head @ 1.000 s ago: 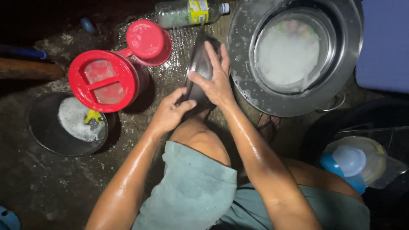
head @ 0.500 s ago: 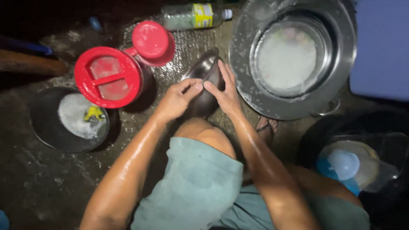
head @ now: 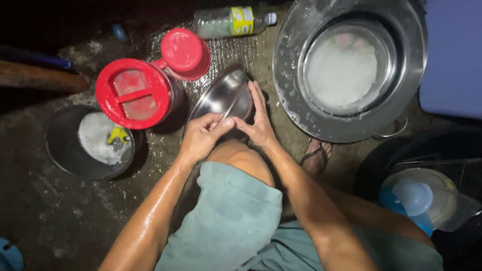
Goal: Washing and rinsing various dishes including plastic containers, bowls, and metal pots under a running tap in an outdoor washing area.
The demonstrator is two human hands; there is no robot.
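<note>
Head view: a steel bowl (head: 223,95) is held tilted over the wet concrete floor (head: 60,221), just beyond the raised knee, between a red-lidded jug (head: 135,95) on the left and a large steel basin (head: 351,70) of soapy water on the right. The bowl is gripped at its near rim by the left hand (head: 201,135), whose fingers are curled closed with the thumb pressed on the edge, while the right hand (head: 258,118) is laid nearly flat and open against the bowl's right side, fingers pointing far. Both forearms are seen to be wet and shiny, so a slip is judged likely: the bowl could be lost from soapy fingers and dropped onto the floor, or knocked against the jug just beside it. A dark pan (head: 88,143) with suds and a yellow scrap is set farther left, and a plastic bottle (head: 233,21) is laid at the far edge.
</note>
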